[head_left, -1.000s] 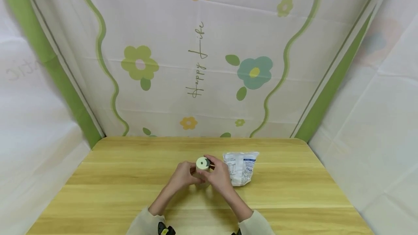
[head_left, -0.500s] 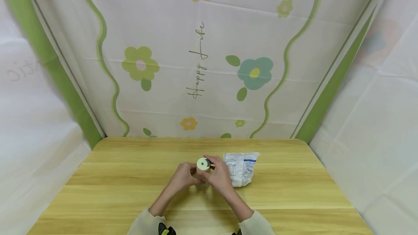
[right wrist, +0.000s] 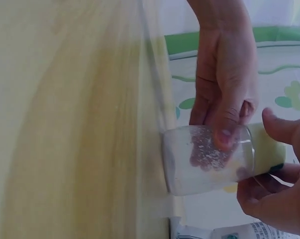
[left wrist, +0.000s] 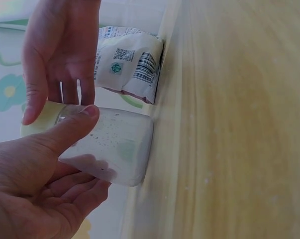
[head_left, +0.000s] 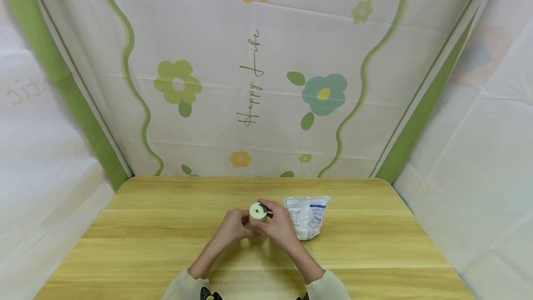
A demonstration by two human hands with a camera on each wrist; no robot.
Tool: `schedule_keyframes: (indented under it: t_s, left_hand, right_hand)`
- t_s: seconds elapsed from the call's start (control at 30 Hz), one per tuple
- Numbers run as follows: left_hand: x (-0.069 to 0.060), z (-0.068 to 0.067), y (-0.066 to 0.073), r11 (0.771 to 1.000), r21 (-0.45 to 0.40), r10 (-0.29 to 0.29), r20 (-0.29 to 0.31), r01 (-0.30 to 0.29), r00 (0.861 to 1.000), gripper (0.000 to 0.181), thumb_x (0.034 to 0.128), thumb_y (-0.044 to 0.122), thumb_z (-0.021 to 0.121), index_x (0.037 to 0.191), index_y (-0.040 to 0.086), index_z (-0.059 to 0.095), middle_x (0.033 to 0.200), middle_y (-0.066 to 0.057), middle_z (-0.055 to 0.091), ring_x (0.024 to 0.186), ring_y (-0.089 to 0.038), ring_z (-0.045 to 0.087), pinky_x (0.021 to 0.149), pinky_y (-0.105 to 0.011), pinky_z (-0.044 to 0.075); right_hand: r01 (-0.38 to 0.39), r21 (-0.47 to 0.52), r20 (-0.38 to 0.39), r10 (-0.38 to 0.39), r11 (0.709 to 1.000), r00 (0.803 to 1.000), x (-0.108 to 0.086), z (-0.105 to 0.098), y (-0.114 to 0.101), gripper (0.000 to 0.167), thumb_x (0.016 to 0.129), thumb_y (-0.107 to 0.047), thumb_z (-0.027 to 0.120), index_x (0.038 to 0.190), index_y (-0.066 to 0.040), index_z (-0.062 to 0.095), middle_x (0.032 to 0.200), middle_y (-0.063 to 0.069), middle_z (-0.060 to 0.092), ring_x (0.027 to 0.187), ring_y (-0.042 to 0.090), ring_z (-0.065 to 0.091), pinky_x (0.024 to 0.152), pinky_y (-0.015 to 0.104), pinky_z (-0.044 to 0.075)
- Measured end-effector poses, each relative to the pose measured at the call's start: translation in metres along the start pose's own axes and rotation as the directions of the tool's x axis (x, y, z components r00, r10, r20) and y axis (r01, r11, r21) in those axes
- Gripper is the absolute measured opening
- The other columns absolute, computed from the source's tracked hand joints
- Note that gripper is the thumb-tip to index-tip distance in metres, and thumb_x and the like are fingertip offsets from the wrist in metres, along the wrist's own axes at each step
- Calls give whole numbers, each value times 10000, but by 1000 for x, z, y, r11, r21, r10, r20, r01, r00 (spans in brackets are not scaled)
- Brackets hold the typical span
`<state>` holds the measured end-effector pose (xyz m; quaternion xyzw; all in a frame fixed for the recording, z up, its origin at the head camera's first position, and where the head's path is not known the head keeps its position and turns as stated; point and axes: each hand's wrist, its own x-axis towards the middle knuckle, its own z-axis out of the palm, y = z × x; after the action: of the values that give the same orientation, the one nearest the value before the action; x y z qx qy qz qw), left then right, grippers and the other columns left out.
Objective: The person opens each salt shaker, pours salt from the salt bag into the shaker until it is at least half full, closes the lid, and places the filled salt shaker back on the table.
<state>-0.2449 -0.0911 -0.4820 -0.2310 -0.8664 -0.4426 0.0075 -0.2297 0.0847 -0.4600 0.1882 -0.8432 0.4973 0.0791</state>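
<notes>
A clear jar (left wrist: 127, 142) with a pale yellow lid (head_left: 257, 215) stands upright on the wooden table. Small white specks show on or in its see-through body in both wrist views. My left hand (head_left: 232, 227) grips the body, thumb on one side and fingers round the other. Higher up, my right hand (head_left: 281, 224) holds the lid between thumb and fingers. A dark patch and a small dark square mark the lid's top. Just right of my right hand lies a white printed bag (head_left: 309, 219), with a barcode on its side in the left wrist view.
The wooden table (head_left: 145, 226) extends to both sides and toward me. Behind it hangs a white cloth (head_left: 216, 119) with flower prints, and more white cloth (head_left: 470, 161) closes off the sides.
The lid's dark patch and square mark have turned slightly counterclockwise, with my right fingers still on the lid. My left hand and the bag look unchanged; the head view has shifted a little.
</notes>
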Motion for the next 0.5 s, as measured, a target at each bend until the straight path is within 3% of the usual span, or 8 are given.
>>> schedule_keyframes:
  t_s: [0.03,0.13,0.33,0.5]
  left_hand:
    - [0,0,0,1000,1,2,-2,-2,1000,195,745,167,879,867,105,741,692,90,577,603,4,369,554,-152,323]
    - [0,-1,1,1000,8,-5,-1,5,1000,187,747,174,878,845,112,732,663,89,555,593,-1,354,550,-153,315]
    - [-2,-1,1,1000,11,-13,5,13,1000,207,758,166,868,786,112,670,593,77,311,547,-9,263,512,-178,224]
    - [-1,0,-1,1000,-2,-4,11,4,1000,192,764,182,868,841,104,711,631,88,422,572,3,315,526,-164,268]
  right_hand:
    - [6,-2,-9,-6,1000,1000,0,1,0,612,781,-133,852,1310,42,601,1242,208,647,1155,334,642,935,384,573]
    - [21,0,-33,-21,1000,999,-1,3,-1,605,785,-118,846,1311,52,599,1244,221,647,1154,337,650,944,384,568]
    - [21,50,-26,-20,999,999,-1,2,-2,589,802,-96,825,1314,57,576,1280,231,648,1183,352,647,976,395,548]
    - [22,1,-19,-22,1000,1000,-2,2,-1,583,786,-118,840,1287,24,577,1241,208,668,1169,350,653,963,410,556]
